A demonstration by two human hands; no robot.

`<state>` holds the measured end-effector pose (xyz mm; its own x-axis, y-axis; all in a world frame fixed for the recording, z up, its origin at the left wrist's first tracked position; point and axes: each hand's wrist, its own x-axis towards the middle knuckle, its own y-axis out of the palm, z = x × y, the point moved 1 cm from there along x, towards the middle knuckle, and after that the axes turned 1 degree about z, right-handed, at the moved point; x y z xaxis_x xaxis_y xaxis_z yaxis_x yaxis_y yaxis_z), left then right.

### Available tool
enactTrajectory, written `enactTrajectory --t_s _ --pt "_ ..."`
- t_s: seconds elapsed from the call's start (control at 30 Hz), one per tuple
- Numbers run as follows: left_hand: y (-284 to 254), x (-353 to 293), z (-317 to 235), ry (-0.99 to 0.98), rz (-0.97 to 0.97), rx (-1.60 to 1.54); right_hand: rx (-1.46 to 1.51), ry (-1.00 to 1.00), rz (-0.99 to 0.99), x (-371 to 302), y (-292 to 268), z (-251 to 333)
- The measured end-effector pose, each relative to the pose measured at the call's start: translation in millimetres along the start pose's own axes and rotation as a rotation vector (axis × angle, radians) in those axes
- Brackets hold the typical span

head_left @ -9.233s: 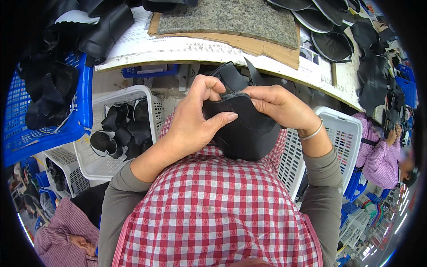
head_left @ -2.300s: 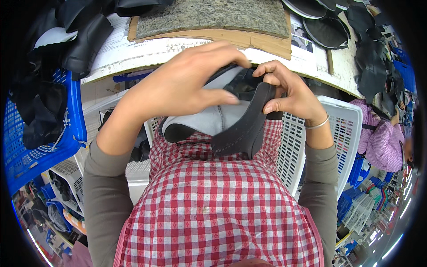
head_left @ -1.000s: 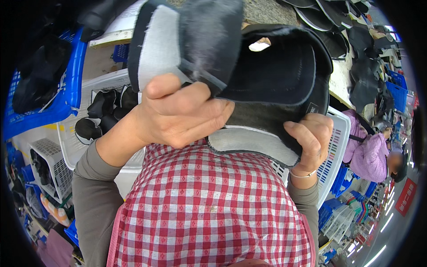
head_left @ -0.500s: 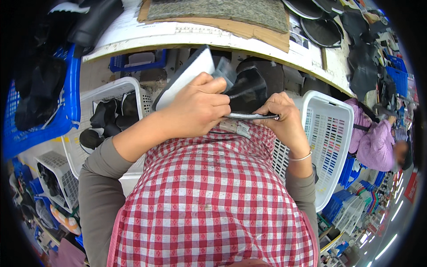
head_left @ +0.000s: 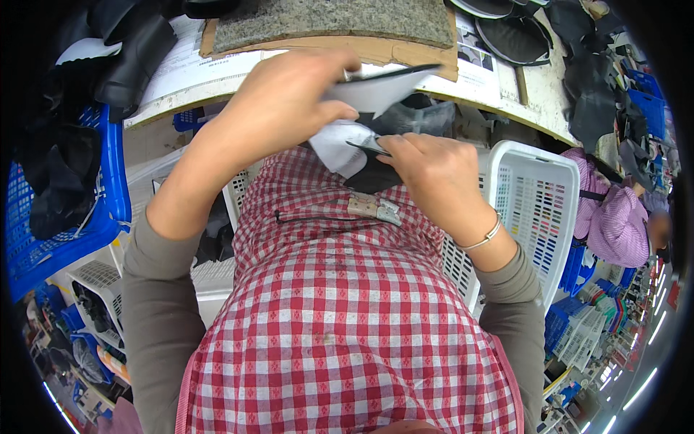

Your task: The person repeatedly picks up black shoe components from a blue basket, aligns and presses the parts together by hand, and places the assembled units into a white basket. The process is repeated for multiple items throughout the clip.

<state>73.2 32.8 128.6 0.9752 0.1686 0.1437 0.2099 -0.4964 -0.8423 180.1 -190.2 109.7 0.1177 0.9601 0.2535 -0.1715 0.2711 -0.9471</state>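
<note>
My left hand (head_left: 293, 98) is raised near the table's front edge. Its thumb and fingers, partly smeared by motion, close on the upper flap of a black-and-white shoe upper (head_left: 340, 152). This flap shows a white face and a dark edge. Lower down and to the right, my right hand (head_left: 437, 173) pinches the dark rim of the same piece. The white lining faces up between my hands, and the black outer side hangs below, just above my checked apron (head_left: 340, 289). A grey, translucent-looking piece (head_left: 419, 119) sits behind the right hand; whether it is joined cannot be made out.
A white worktable (head_left: 181, 87) carries a stone slab (head_left: 332, 22) on cardboard, with dark shoe pieces (head_left: 513, 40) at the right. A blue crate (head_left: 112, 173) of black pieces stands left, a white basket (head_left: 535, 210) right. Farther right is a person in a purple sleeve (head_left: 620, 224).
The shoe upper has been turned and folded open, so its white lining shows. My left hand has moved up and forward; my right hand has shifted slightly and turned over the rim.
</note>
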Motion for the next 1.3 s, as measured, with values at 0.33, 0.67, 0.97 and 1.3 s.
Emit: enactTrajectory --t_s 0.33,0.67,0.97,1.3 --pt "76 38 -1 -0.056 0.202 -0.252 -0.205 -0.165 0.204 32 51 -2" --pt "129 -87 0 0.470 -0.020 0.028 1.179 0.403 0.781 31 99 -113" --pt "108 -74 15 0.111 0.407 0.036 0.739 0.211 0.665 33 83 -92" --pt "103 -54 23 0.154 0.146 -0.288 0.686 0.139 0.740 42 77 -92"
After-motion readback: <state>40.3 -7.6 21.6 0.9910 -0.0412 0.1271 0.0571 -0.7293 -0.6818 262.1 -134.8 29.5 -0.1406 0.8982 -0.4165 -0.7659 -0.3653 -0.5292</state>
